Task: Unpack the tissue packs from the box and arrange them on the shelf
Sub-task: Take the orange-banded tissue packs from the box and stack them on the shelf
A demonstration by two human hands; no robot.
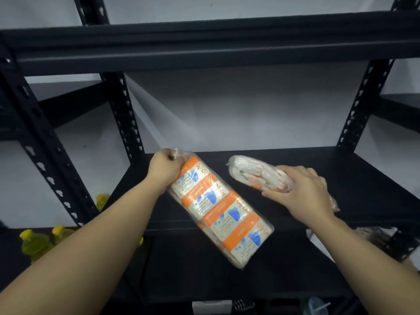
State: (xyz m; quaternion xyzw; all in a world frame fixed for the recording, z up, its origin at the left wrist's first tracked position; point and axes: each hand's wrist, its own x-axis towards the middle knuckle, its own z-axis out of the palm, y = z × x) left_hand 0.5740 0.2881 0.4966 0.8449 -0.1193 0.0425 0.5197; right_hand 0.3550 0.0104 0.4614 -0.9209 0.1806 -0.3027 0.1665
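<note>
Here both hands grip tissue packs: left hand [164, 168] one pack [218, 212], right hand [304, 192] another [252, 172].

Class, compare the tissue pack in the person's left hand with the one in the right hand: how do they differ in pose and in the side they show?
The left pack shows its broad printed face, orange bands and blue marks; the right pack shows its pale edge. The left hand pinches the left pack by its top end, so it slants out past the shelf front; the right hand grips the right pack around its middle, over the shelf. Both are clear-wrapped.
</note>
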